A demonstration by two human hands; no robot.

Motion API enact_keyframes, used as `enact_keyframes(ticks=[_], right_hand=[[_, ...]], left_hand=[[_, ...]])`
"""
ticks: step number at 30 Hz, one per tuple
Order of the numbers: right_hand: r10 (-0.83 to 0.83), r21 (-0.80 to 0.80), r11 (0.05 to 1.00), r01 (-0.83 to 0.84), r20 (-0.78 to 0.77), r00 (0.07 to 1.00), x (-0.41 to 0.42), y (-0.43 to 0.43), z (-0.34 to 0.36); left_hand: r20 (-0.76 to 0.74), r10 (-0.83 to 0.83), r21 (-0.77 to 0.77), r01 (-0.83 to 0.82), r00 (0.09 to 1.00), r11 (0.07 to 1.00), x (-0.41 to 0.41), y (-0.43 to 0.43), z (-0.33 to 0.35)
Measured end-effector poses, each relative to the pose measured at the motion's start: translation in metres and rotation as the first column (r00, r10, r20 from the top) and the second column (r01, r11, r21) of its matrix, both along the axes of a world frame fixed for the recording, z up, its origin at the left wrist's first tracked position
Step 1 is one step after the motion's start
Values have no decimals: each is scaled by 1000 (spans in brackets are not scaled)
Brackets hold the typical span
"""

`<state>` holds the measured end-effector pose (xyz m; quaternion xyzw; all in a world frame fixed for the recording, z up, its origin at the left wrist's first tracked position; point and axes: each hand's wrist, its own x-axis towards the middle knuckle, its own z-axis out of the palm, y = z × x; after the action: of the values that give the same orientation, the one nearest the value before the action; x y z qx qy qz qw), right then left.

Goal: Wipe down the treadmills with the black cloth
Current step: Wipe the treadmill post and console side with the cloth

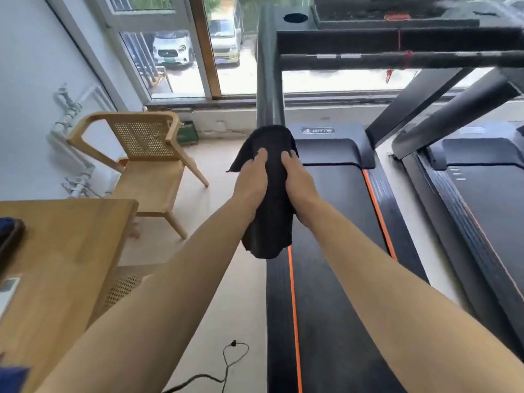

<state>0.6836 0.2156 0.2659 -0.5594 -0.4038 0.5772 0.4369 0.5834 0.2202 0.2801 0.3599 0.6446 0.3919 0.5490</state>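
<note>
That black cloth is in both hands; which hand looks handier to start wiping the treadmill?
Probably the right hand: it hangs over the treadmill deck, while the left hand holding the black cloth sits over its outer edge.

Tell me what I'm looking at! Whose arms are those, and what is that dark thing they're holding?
The camera sits on a person's head and looks down, so you see their own two arms reaching out. The left hand and the right hand each have a grip on a black cloth, held up in the air between them. Below and ahead is a treadmill, a running machine with a black belt and orange stripes. A second treadmill stands to its right. On the left are a wooden chair and a wooden table. A black cable lies on the floor. Through the window you can see parked cars.
</note>
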Motion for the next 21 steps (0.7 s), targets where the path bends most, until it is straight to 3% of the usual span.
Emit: enact_keyframes(ticks=[6, 11, 13, 18, 21], right_hand=[[128, 31, 991, -128, 0, 992, 5, 10, -13], [348, -37, 937, -347, 14, 937, 22, 11, -5], [437, -115, 897, -426, 89, 895, 30, 18, 6], [591, -327, 782, -531, 117, 798, 42, 22, 39], [613, -349, 757, -553, 83, 786, 52, 19, 49]], left_hand=[[-102, 222, 87, -214, 970, 973, 14, -5, -2], [-299, 435, 48, -441, 850, 896, 49, -29, 13], [-294, 503, 39, -516, 812, 856, 62, -39, 20], [-350, 490, -42, -536, 798, 843, 75, -41, 43], [-319, 463, -108, -517, 827, 849, 73, -41, 53]])
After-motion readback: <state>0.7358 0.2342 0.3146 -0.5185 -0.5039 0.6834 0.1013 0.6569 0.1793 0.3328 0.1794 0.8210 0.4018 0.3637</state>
